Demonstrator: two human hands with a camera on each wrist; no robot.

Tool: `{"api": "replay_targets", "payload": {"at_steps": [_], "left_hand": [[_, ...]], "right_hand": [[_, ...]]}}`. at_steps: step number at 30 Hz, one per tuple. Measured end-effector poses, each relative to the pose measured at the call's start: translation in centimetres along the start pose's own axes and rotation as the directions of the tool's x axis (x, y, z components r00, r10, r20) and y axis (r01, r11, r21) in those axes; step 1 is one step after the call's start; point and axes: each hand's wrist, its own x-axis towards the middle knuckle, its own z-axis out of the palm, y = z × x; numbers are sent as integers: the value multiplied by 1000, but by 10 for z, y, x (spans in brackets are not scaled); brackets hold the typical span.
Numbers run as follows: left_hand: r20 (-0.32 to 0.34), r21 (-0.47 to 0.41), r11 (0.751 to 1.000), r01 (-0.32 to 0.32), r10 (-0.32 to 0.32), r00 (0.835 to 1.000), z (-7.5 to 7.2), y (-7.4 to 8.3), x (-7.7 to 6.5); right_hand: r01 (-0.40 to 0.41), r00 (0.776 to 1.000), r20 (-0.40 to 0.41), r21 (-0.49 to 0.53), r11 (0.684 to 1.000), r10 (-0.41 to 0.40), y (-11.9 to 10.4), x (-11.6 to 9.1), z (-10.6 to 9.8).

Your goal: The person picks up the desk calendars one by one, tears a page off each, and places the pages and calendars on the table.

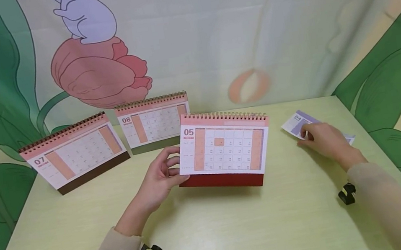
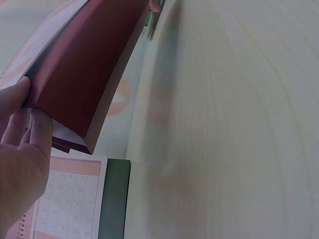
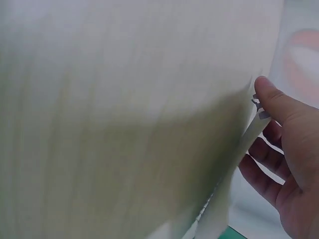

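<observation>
My left hand (image 1: 159,177) grips the left side of a desk calendar (image 1: 228,148) with a red base, thumb in front and fingers behind. It shows page 05 under a pink header and spiral rings. The left wrist view has its red base (image 2: 87,69) tilted, seemingly off the table. Over at the right, my right hand (image 1: 325,144) pinches a loose purple-and-white calendar sheet (image 1: 293,124) marked 04 between thumb and fingers. A ragged punched edge of that sheet (image 3: 232,169) shows in the right wrist view; my palm side hides part of the rest.
Two more desk calendars stand at the back left: one showing 07 (image 1: 78,151) with a brown base, another showing 08 (image 1: 154,122) with a green base. The pale table (image 1: 229,231) meets a printed curtain (image 1: 190,50) behind.
</observation>
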Motion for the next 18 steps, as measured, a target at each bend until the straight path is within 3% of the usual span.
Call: {"api": "replay_targets", "payload": {"at_steps": [4,13,16,18], "left_hand": [[4,-5,1000,0,0,1000,0,0,1],[10,-8,1000,-7,7,1000,1,0,1],[13,-8,1000,-2,2,1000,1,1,0],[13,-6,1000,4,-4,1000,2,1,0]], "right_hand": [[13,1000,3,-6,1000,-13,1,-1,1],[-10,999,51,121,993,4,-3,-6,-1],[-11,999,35,152,988,5,-8,-5,-6],[-9,1000,2,232,973,9,-18,-3,-12]]}}
